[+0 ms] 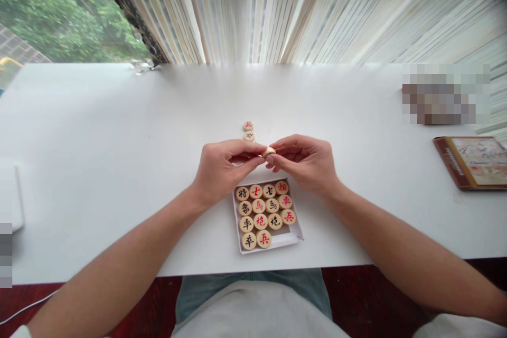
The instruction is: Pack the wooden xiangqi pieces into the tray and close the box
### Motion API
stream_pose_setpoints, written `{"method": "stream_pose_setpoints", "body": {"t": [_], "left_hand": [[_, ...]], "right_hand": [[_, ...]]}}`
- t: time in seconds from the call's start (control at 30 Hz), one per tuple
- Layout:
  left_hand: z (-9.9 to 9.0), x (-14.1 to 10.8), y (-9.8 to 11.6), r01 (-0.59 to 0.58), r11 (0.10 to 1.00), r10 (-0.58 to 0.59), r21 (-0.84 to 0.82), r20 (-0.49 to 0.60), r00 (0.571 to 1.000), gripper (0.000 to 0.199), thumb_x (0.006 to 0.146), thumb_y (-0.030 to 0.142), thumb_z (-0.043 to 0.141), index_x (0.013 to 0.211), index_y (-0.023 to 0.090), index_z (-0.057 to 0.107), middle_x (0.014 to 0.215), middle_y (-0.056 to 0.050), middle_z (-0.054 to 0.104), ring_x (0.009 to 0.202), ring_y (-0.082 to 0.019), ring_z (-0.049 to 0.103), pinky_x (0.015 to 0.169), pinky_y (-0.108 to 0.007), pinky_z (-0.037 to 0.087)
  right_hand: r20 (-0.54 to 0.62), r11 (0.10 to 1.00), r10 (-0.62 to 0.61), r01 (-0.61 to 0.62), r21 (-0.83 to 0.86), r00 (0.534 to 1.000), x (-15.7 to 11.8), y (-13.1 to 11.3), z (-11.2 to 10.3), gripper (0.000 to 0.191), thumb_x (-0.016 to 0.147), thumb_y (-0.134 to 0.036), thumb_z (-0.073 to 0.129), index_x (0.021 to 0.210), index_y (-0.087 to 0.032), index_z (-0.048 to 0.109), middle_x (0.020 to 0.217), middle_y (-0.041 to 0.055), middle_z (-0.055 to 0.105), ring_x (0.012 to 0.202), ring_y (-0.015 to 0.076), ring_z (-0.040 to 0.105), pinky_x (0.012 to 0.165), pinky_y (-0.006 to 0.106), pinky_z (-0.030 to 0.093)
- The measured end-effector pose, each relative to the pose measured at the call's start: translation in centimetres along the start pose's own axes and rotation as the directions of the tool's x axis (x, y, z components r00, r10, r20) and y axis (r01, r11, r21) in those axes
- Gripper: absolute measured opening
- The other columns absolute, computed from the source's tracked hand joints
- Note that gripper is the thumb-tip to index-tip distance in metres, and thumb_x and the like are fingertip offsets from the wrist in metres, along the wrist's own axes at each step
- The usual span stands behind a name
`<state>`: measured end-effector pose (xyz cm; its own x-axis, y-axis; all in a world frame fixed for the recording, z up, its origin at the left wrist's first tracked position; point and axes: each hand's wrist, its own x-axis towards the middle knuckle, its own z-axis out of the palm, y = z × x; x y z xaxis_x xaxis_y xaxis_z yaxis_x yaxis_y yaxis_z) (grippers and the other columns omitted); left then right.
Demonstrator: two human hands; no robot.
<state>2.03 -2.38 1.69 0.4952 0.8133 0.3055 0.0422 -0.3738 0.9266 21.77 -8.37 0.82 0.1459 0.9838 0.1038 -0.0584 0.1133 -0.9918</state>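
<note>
Chess piece [268,152], round and pale, is up between the two hands, above the white table [99,169] and just beyond the open tray. Nearest the camera are the person's light shirt [253,311] and green-grey trousers [186,296], with dark red floor [356,301] to either side and a white cable [29,308] on the left. The shallow tray [291,239] sits close to the table's near edge, slightly turned. In it lie fourteen flat discs [260,222], marked in red or black characters: three rows of four, then two in the nearest row, with bare tray floor to their right. Past the tray, the left hand [225,166] pinches the piece by its left side between thumb and fingers, and the right hand [307,161] closes its thumb and fingers on the right side, so both grip it at once. Farther on, a black-marked disc [249,136] and a red-marked disc [248,126] lie in line. Well to the right is a flat brown-edged box or book [475,162], with a pixelated object [439,103] beyond it. Farthest off, a striped curtain [257,10] hangs beside a window [67,10] showing green foliage
</note>
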Motion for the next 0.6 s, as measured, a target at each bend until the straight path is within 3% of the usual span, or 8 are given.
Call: {"method": "stream_pose_setpoints", "body": {"t": [0.17,0.4,0.6], "left_hand": [[0.03,-0.1,0.02,-0.009,1.0,0.009,0.007,0.016,1.0,0.019,0.088,0.03,0.087,0.105,0.02,0.087,0.103,-0.007,0.086,0.092,-0.021,0.083,0.088,-0.031,0.071],[-0.06,0.03,0.03,-0.022,1.0,0.022,-0.001,-0.014,1.0,0.019,0.088,0.029,0.087,0.104,0.019,0.087,0.105,-0.007,0.086,0.093,-0.02,0.083,0.09,-0.03,0.071],[-0.04,0.14,-0.27,-0.009,0.995,0.008,-0.096,-0.011,1.0,0.026,0.086,0.024,0.089,0.11,0.016,0.085,0.108,-0.008,0.086,0.096,-0.021,0.084,0.089,-0.029,0.071]], "right_hand": [[-0.001,1.0,-0.026,0.026,0.017,1.0,-0.18,0.11,0.08,0.03,0.069,-0.033,0.103,0.087,-0.021,0.083,0.078,0.0035,0.083,0.064,0.0181,0.079,0.059,0.029,0.069],[0.032,0.995,-0.094,0.094,-0.023,0.995,-0.27,0.24,-0.27,0.026,0.077,-0.028,0.097,0.099,-0.021,0.085,0.094,0.0059,0.087,0.081,0.0208,0.084,0.079,0.035,0.074],[0.067,0.993,-0.12,0.12,0.009,0.991,-0.29,0.32,-0.36,0.035,0.083,-0.023,0.093,0.117,-0.023,0.083,0.093,0.0038,0.087,0.077,0.0186,0.084,0.074,0.031,0.073]]}}
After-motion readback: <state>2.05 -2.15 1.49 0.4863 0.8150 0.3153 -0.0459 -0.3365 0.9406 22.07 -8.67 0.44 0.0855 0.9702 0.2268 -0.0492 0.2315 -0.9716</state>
